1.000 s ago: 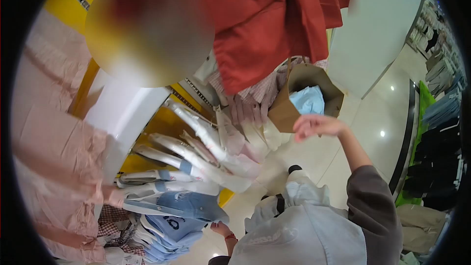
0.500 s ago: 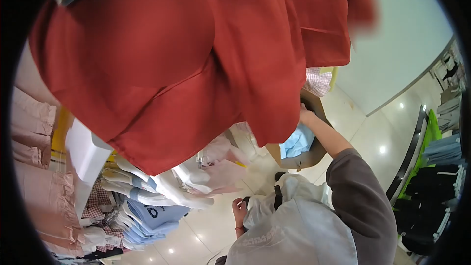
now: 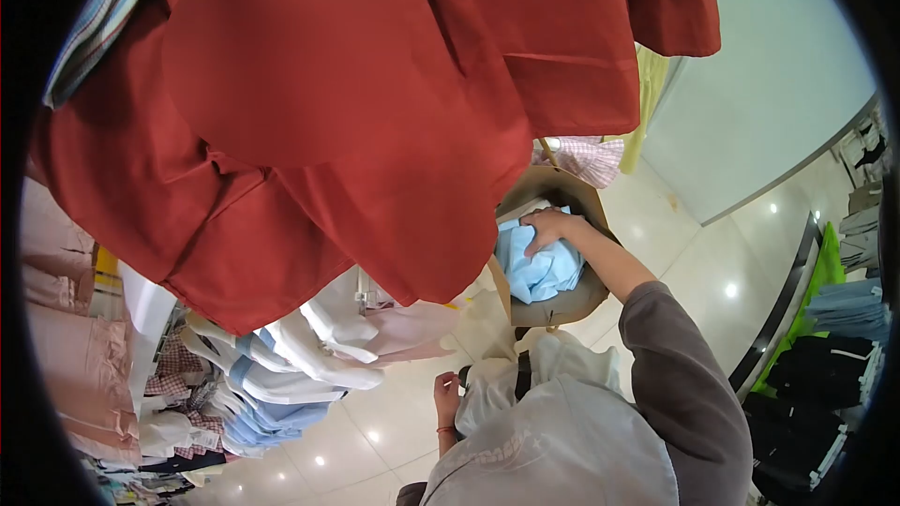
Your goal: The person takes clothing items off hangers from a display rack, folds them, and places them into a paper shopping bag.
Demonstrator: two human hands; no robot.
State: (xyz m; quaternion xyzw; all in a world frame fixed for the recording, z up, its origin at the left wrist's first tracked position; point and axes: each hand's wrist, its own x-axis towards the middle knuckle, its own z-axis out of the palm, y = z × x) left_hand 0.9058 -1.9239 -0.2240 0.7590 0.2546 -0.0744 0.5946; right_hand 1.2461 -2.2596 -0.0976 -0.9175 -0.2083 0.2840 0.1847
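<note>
My right hand [image 3: 551, 227] reaches into an open cardboard box [image 3: 586, 307], its thumb and fingers closing on a crumpled light blue cloth [image 3: 539, 272]. Whether the cloth is a garment I cannot make out. Low beside my body hangs my left hand [image 3: 447, 397], a red band at its wrist. Its fingers are loosely bent, and nothing shows in them. Large red garments [image 3: 375, 131] hang close to the camera and cover much of the view above the box.
White clothes [image 3: 309, 347] and blue ones [image 3: 277, 422] hang on a rack at left, near pink ruffled garments [image 3: 84, 375]. A pink checked garment [image 3: 591, 159] and a yellow one [image 3: 647, 98] hang beyond the box. Dark folded clothes [image 3: 816, 394] line a shelf at right.
The red garments have shifted left in view, uncovering more of the box and my right hand. That hand, earlier partly hidden at the box's far side, now lies on the blue cloth.
</note>
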